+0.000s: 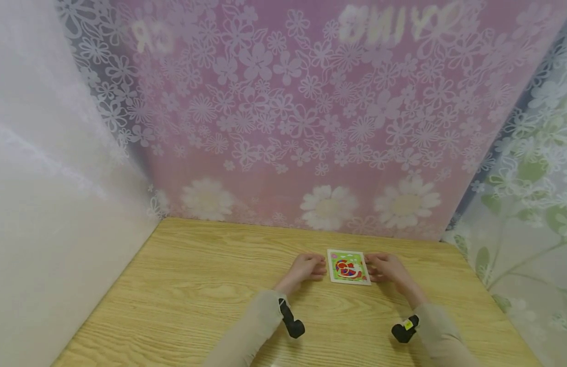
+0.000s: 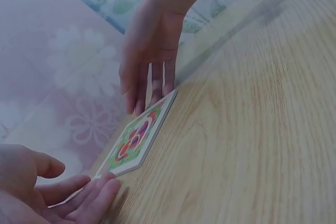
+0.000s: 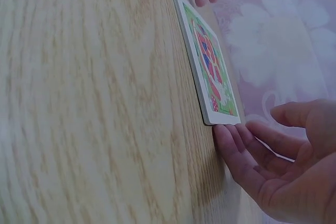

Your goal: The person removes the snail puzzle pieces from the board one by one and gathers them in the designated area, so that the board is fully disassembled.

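A small square picture board [image 1: 349, 267] lies flat on the wooden table, with a white border and a red, blue and white snail-like figure on green. At its left side is my left hand [image 1: 307, 267], fingers loosely extended toward the edge. On the opposite side my right hand [image 1: 385, 268] has its fingertips at the board's right edge. In the right wrist view, fingers [image 3: 239, 150] of the right hand touch the near corner of the board [image 3: 210, 66]. The left wrist view shows the left fingers [image 2: 97, 195] beside the board's edge [image 2: 137, 137].
The light wooden table [image 1: 210, 285] spreads around the board. A pink floral backdrop [image 1: 283, 127] rises behind it, with a white wall [image 1: 58, 193] at left and a flowered panel [image 1: 535, 214] at right. Black wrist cameras sit on both sleeves.
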`<state>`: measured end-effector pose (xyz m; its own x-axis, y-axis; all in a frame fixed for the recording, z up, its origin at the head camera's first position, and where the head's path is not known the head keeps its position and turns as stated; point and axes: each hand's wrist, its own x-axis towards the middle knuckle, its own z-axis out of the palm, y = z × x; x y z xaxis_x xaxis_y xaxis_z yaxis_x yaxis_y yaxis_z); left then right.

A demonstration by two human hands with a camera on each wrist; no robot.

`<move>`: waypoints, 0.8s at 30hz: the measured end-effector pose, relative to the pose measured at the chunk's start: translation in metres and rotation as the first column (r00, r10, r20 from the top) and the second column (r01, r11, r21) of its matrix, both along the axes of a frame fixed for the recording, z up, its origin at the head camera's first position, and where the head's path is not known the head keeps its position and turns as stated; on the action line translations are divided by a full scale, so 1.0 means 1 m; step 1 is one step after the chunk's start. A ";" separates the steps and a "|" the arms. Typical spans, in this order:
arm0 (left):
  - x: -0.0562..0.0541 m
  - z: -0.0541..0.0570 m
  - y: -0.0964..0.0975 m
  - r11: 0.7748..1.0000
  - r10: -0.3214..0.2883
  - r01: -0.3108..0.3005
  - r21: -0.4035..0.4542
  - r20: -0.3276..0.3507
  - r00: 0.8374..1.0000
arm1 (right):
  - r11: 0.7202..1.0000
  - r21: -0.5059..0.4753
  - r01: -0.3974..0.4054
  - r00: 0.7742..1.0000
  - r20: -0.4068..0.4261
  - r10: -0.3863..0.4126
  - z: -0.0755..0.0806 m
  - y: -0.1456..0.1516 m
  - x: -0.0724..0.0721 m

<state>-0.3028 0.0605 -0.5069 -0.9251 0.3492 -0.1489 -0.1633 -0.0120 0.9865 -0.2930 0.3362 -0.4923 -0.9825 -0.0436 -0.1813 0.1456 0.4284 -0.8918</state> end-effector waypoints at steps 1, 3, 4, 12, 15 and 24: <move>0.000 0.000 0.001 1.000 0.003 -0.002 -0.005 0.009 1.000 | 1.000 -0.001 -0.004 1.000 0.002 0.004 0.000 -0.001 0.000; 0.000 -0.001 0.001 1.000 0.005 -0.005 -0.018 0.012 1.000 | 1.000 -0.006 -0.001 1.000 0.008 0.001 0.001 -0.004 0.001; 0.000 -0.001 0.002 1.000 0.004 -0.004 -0.025 0.011 1.000 | 1.000 -0.002 -0.006 1.000 0.009 0.006 0.002 -0.006 0.002; 0.001 0.000 0.003 0.999 0.013 -0.013 -0.033 0.007 1.000 | 1.000 0.010 0.017 1.000 0.019 -0.017 0.005 -0.012 0.004; 0.002 0.001 0.003 0.999 0.022 -0.022 -0.033 0.008 1.000 | 1.000 0.004 0.023 0.999 0.021 -0.023 0.005 -0.013 0.004; 0.006 0.004 0.002 0.998 0.030 -0.029 -0.051 0.004 1.000 | 1.000 -0.011 0.010 0.999 0.052 -0.010 0.003 -0.014 0.005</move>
<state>-0.2964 0.0628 -0.5028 -0.9342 0.3136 -0.1700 -0.1682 0.0330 0.9852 -0.2877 0.3223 -0.4891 -0.9722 -0.0361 -0.2315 0.1960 0.4165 -0.8878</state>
